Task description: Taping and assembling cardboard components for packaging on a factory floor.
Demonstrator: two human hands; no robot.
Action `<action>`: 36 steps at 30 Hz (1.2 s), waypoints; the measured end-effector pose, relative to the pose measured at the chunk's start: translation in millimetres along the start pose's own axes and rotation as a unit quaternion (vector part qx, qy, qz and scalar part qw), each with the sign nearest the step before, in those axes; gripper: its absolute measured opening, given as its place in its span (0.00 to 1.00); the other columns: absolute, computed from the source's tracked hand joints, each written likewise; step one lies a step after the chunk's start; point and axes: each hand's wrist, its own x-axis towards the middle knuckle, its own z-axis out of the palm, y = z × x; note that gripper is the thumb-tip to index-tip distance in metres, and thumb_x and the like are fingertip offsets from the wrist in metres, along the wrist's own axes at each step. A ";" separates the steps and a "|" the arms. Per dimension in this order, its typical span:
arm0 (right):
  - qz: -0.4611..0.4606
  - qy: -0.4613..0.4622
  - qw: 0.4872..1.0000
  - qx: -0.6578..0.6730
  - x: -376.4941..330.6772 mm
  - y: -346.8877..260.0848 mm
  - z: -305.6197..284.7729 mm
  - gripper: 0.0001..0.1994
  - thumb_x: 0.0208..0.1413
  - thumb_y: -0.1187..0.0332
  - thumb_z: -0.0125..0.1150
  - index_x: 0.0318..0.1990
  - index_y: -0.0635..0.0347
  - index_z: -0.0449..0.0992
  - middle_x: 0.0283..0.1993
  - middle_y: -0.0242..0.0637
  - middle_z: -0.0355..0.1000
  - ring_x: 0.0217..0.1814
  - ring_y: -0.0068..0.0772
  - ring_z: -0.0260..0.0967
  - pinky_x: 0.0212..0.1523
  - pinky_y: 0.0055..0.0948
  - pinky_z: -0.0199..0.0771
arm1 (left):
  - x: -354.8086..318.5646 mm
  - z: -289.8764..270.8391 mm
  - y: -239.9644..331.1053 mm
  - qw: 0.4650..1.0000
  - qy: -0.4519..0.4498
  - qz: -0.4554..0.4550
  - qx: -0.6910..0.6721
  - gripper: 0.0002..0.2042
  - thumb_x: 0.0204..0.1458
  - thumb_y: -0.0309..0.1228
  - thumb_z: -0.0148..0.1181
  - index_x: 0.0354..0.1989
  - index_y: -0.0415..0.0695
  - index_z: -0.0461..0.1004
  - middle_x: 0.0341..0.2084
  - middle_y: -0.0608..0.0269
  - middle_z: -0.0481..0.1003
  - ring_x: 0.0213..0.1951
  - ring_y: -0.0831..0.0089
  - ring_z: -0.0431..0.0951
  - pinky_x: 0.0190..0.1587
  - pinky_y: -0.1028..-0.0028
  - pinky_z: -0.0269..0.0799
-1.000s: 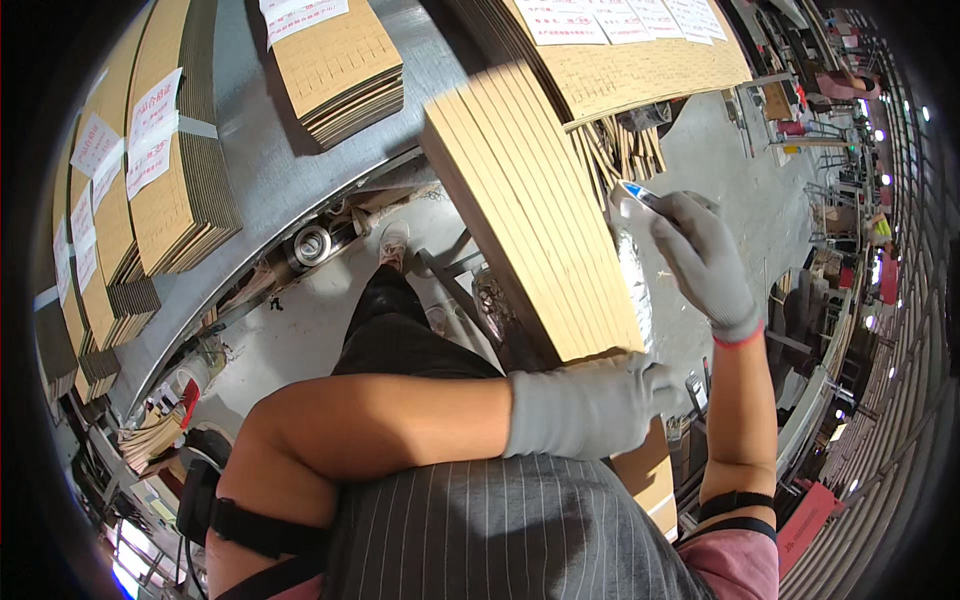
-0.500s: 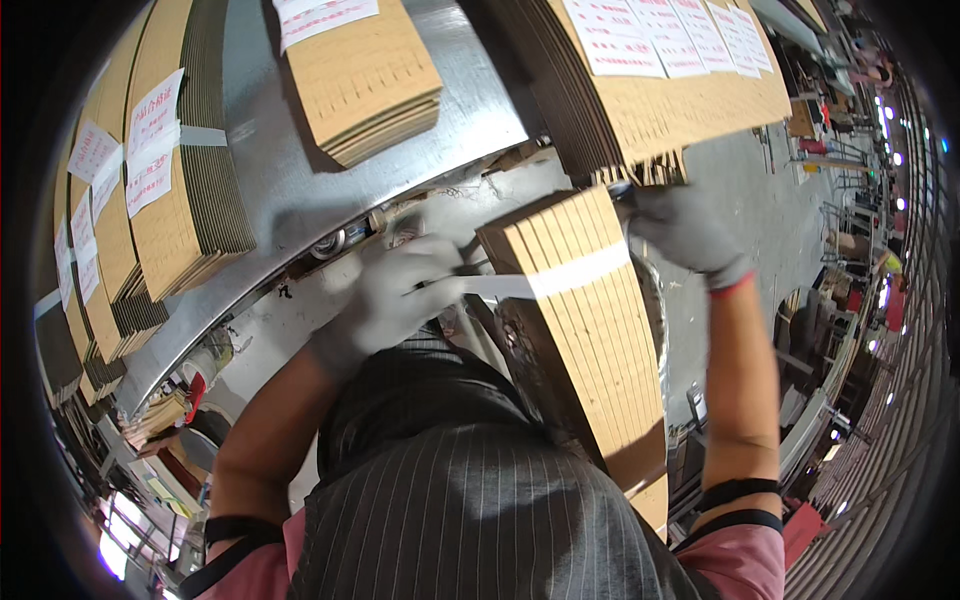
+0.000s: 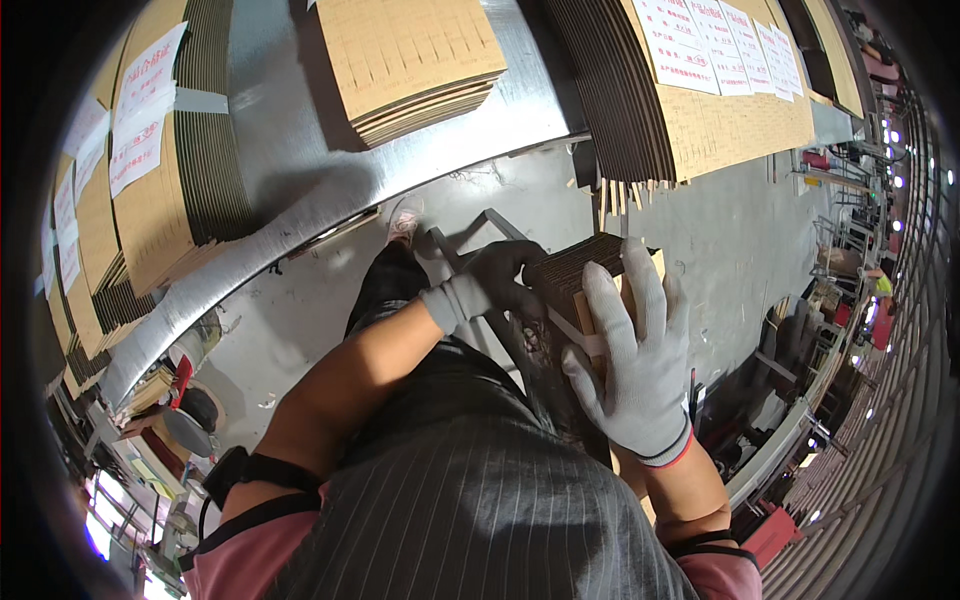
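Note:
A bundle of tan cardboard sheets (image 3: pixel 592 262) stands tilted in front of me, its dark corrugated edges facing up. Around it runs a white strip (image 3: pixel 578 336), part of which disappears beneath my right hand. My left hand (image 3: pixel 492 282), in a grey glove with a dark palm, is closed at the bundle's left side, its curled fingers at the strip; the fingertips are partly hidden. My right hand (image 3: pixel 637 355), in a grey glove with a red cuff edge, lies over the bundle's near face with fingers spread. It covers much of the bundle.
On the metal table (image 3: pixel 290 190) ahead sit a short cardboard stack (image 3: pixel 415 60), banded stacks (image 3: pixel 150 190) with paper labels at left, and a large labelled stack (image 3: pixel 740 125) at right. A dark metal frame (image 3: pixel 480 235) stands by my legs. Benches and machinery line the right.
The left hand has moved right, to the bundle's side, from pulling the strip outward. The right hand has come from the far right side onto the near face. The bundle's top has lowered.

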 end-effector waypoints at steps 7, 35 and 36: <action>-0.009 0.144 0.984 0.104 -7.3 12.5 9.7 0.36 0.43 0.59 0.68 0.62 0.61 0.62 0.65 0.60 0.54 0.58 0.65 0.59 0.57 0.55 0.60 | -52.9 -62.2 204.3 0.914 -0.205 0.263 0.232 0.21 0.37 0.45 0.72 0.17 0.41 0.70 0.20 0.61 0.67 0.26 0.64 0.69 0.38 0.64 0.67; 0.099 0.353 0.915 0.169 3.8 72.4 -112.0 0.30 0.46 0.62 0.69 0.56 0.69 0.70 0.53 0.49 0.72 0.50 0.42 0.73 0.63 0.38 0.60 | 140.0 33.5 218.2 0.576 -0.665 -0.308 0.361 0.31 0.43 0.49 0.68 0.50 0.38 0.73 0.43 0.52 0.77 0.45 0.58 0.77 0.48 0.65 0.71; 0.128 0.335 0.855 0.375 -26.8 45.7 -104.4 0.30 0.46 0.63 0.70 0.55 0.72 0.70 0.54 0.50 0.72 0.54 0.43 0.70 0.62 0.37 0.61 | 138.8 36.4 232.7 0.564 -0.669 -0.232 0.424 0.35 0.43 0.49 0.68 0.54 0.36 0.70 0.45 0.49 0.76 0.49 0.60 0.76 0.51 0.67 0.70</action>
